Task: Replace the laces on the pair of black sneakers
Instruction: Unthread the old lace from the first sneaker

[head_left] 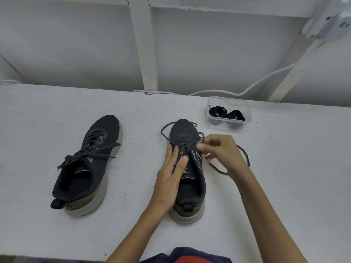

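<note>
Two black sneakers with pale soles stand on the white table, toes pointing away from me. The left sneaker (89, 164) lies untouched with its dark lace loose across the top. My left hand (171, 173) presses flat on the tongue and left side of the right sneaker (187, 177). My right hand (218, 149) pinches that shoe's dark lace (190, 142) near the upper eyelets. The lace is partly pulled out: one end loops past the toe, the other (245, 154) curls on the table behind my right wrist.
A clear plastic box (228, 112) at the back right holds two bundles of black laces (227, 113). A white cable (218, 91) runs along the table's back edge up to a white fixture on the wall. A white wooden frame stands behind the table.
</note>
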The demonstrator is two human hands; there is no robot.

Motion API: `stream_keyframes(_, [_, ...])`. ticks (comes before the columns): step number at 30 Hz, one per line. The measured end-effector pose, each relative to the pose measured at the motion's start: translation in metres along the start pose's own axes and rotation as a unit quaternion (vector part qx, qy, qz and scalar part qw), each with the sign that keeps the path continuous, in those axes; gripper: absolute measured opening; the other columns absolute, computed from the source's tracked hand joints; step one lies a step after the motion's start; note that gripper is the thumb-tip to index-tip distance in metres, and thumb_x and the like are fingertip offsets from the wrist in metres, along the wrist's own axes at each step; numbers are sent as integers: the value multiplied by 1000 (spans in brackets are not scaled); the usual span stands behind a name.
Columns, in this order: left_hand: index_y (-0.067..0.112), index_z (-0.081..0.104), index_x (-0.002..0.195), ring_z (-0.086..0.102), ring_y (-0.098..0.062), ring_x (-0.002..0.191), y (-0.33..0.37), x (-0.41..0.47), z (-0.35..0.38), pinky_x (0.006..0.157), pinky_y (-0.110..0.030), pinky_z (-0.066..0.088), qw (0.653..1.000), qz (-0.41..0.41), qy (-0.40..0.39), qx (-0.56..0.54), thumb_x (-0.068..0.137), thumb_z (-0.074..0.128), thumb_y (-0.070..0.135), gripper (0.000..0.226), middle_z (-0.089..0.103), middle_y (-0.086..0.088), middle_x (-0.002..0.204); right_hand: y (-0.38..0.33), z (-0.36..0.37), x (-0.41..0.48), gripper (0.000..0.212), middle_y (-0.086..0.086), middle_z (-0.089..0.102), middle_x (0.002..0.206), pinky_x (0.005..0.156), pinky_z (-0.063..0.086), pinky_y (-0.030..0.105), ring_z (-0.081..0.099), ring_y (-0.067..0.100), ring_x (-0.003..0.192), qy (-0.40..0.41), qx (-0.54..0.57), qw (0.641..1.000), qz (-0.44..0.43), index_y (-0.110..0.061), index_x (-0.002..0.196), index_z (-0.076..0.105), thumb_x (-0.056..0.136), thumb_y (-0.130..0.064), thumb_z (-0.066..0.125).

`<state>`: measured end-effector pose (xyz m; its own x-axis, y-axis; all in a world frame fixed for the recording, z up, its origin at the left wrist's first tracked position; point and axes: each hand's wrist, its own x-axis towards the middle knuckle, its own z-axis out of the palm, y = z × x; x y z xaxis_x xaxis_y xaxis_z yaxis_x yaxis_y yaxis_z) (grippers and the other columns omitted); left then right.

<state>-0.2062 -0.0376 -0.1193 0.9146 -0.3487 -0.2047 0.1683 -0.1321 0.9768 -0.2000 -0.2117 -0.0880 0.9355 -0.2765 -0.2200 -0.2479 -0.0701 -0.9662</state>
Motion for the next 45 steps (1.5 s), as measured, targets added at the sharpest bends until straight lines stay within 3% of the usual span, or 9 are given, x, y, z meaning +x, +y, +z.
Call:
stream_keyframes(3, [27, 30, 151, 18, 11, 141, 0, 0, 0, 110, -8, 19, 1000, -3, -3, 1, 84, 48, 56, 76, 19, 21, 158, -3, -9, 4, 4, 4, 64, 71, 50, 45, 23, 57, 15, 55, 82, 114, 990, -1, -2, 86, 67, 90, -4, 66])
stream_keyframes(9, [26, 32, 150, 18, 11, 140, 0, 0, -1, 101, 0, 19, 1000, -5, -1, 14, 83, 47, 57, 76, 18, 19, 159, 6, 11, -9, 6, 6, 66, 71, 48, 45, 21, 56, 12, 52, -38, 10, 998, 48, -4, 82, 71, 82, -8, 75])
stream_keyframes(16, [24, 28, 151, 15, 12, 139, 6, -2, -2, 95, 6, 16, 999, -9, -10, 29, 83, 46, 58, 78, 13, 18, 160, -5, -5, -7, 6, 1, 61, 72, 50, 47, 23, 57, 15, 55, 131, 170, 977, -1, -7, 86, 67, 91, -10, 66])
stream_keyframes(22, [22, 26, 152, 10, 5, 144, 5, -1, -3, 109, -9, 12, 998, -2, -16, 61, 96, 44, 46, 64, 9, 13, 162, 8, 17, -22, 10, 0, 70, 71, 49, 44, 21, 56, 9, 53, 17, -5, 999, 44, -1, 84, 72, 83, -11, 75])
stream_keyframes(29, [23, 20, 154, 7, 3, 145, 13, -4, -5, 110, -10, 9, 996, -9, -39, 82, 98, 41, 48, 65, 5, 13, 163, -4, 4, -23, 13, -1, 61, 69, 48, 43, 21, 56, 11, 51, 256, 164, 953, 16, -7, 88, 62, 96, -17, 61])
stream_keyframes(35, [21, 19, 155, 6, 0, 147, 13, -3, -8, 109, -10, 8, 994, 1, -50, 101, 99, 39, 46, 64, 4, 10, 163, 9, 33, -33, 14, 0, 65, 68, 48, 40, 21, 51, 13, 56, 100, 23, 993, 59, -9, 81, 70, 84, -21, 76])
stream_keyframes(39, [22, 20, 155, 6, -1, 147, 12, -2, -9, 112, -13, 8, 993, 5, -59, 106, 98, 39, 49, 66, 4, 11, 163, 5, 28, -27, 21, -3, 65, 65, 46, 38, 21, 54, 10, 50, 162, 11, 987, 14, -2, 73, 63, 87, -15, 72])
stream_keyframes(43, [24, 19, 154, 6, -1, 147, 12, -2, -10, 114, -16, 8, 993, 2, -70, 97, 94, 39, 54, 70, 4, 13, 162, 4, 10, -19, 20, 2, 59, 73, 48, 39, 23, 55, 10, 51, 325, 121, 938, 3, -7, 78, 59, 93, -19, 65])
stream_keyframes(45, [24, 19, 154, 6, 0, 147, 12, -2, -11, 113, -15, 8, 993, 3, -71, 95, 94, 39, 54, 69, 5, 13, 162, 6, 8, -19, 22, 0, 60, 75, 49, 40, 23, 54, 10, 53, 323, 140, 936, 23, -9, 79, 60, 94, -25, 65])
